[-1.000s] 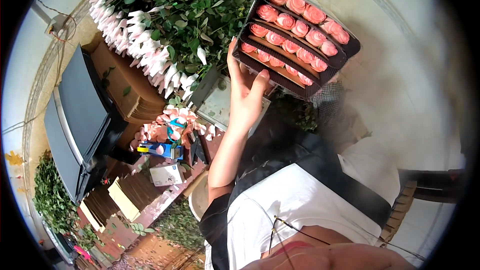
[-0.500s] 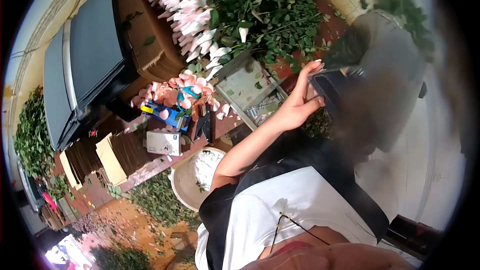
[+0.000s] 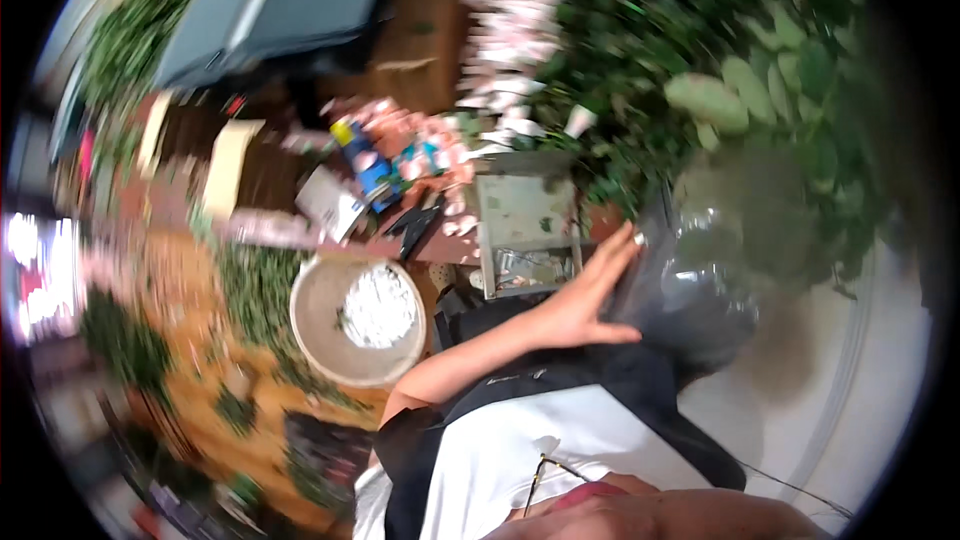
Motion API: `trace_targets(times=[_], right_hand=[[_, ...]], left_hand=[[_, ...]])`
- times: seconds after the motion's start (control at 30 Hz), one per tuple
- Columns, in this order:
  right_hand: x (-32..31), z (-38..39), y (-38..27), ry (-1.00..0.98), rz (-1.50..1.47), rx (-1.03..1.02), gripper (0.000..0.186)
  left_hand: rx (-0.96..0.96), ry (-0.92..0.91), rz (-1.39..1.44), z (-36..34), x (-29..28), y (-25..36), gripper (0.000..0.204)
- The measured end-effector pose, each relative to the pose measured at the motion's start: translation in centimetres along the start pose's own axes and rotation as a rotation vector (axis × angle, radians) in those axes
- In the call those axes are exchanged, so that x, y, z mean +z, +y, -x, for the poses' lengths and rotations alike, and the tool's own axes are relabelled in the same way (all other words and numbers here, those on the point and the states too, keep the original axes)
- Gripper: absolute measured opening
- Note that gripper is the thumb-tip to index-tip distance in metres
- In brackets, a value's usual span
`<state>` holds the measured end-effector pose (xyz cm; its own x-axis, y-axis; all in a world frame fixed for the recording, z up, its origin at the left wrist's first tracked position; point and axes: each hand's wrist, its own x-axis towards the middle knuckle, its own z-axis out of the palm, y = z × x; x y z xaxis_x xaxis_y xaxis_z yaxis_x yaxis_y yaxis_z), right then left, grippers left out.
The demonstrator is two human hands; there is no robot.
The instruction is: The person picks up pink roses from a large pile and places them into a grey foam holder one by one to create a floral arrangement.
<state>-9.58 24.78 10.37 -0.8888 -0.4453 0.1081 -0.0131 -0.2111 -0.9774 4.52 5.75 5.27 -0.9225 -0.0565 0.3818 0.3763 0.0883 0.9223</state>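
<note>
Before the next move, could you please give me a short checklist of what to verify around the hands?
1. Left hand at the glossy plastic: ok, fingers and thumb reach its near edge.
2. Firm grip on it: cannot tell, blurred.
3. Right hand visible: not ok, out of view.
4. Contents of the plastic readable: cannot tell, glare and blur.
5. Pale bucket upright: ok, white pieces inside.
6. Tabletop free of loose petals: not ok, pink ones lie scattered.
</note>
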Motion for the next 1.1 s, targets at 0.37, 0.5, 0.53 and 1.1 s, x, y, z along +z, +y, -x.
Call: trace_targets(times=[0.37,0.5,0.53,1.1], right_hand=[[10.0,-3.9,2.4,-0.865,0.098,0.107,0.057],[17.8,0.4,4.2,-1.272,0.069,0.180,0.057],[19.7,2.2,4.6,-1.358,0.061,0.189,0.057],[53.7,67.4,10.5,-2.660,-0.168,0.712,0.057]], left_hand=[[-0.077,0.890,-0.218,13.4,3.2,1.6,0.144],[-0.147,1.291,-0.259,19.7,6.1,3.4,0.150],[-0.140,1.342,-0.274,21.4,6.8,3.8,0.150],[0.288,2.368,-0.074,61.4,24.4,9.5,0.116]])
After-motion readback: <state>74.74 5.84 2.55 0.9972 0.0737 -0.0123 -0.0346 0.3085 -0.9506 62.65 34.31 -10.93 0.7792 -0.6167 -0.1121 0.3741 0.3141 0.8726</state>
